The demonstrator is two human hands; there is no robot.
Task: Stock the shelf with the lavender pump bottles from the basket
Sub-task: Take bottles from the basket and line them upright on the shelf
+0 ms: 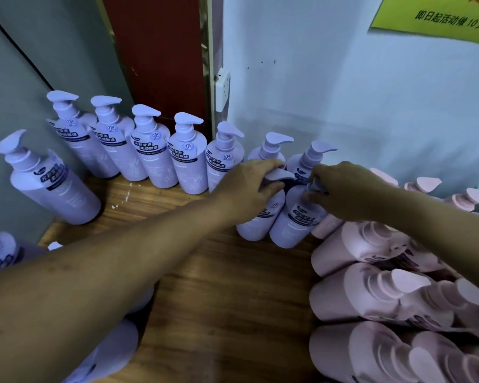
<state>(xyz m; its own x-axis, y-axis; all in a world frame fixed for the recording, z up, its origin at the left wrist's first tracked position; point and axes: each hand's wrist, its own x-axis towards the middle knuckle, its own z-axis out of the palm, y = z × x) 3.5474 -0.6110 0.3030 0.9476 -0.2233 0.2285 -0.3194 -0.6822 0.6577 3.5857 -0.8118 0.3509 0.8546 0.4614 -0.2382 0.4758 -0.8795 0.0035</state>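
Seven lavender pump bottles stand in a row along the back of the wooden shelf, and an eighth bottle stands alone at the far left. Two more stand before the row's right end. The left grip curls round the pump head of the ninth bottle, and the right grip curls on the pump of the tenth bottle (fingers hide its top). Pink bottles crowd the right, too overlapped to count.

We read on the green poster, top rt: "即日起活动做 10 天". Lavender pump bottles, back row: dark label bands w/ white chars, approx. "光彩莹亮 / 柔顺飘逸". Small Eng. line below is too blurred for us. Pink bottles: print unreadable.
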